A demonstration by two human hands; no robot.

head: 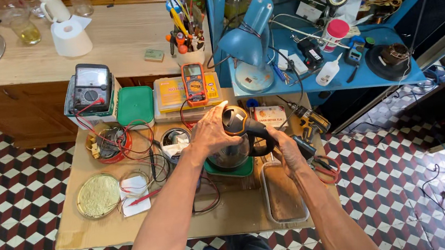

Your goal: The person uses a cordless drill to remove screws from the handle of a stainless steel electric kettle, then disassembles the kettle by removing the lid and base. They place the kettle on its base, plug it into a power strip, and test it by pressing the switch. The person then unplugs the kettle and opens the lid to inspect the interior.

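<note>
An electric kettle [234, 140], its body shiny metal or glass with a glossy black lid and a curved black handle, stands on a green square box [233, 169] near the middle of a flat brown cardboard sheet [84, 231] laid over the low work surface. The left hand [210, 132] lies palm-down over the kettle's top, fingers curled around the lid's near edge, forearm reaching straight in from below. The right hand [287, 150] closes around the handle from the right side (its fingertips are hidden behind the handle). Just right of the kettle lies a clear rectangular plastic tray [283, 193]. An orange multimeter [194, 83] rests behind on a yellow box, and tangled red and black leads [142, 153] trail leftward. The kettle's base is hidden by the hands.
</note>
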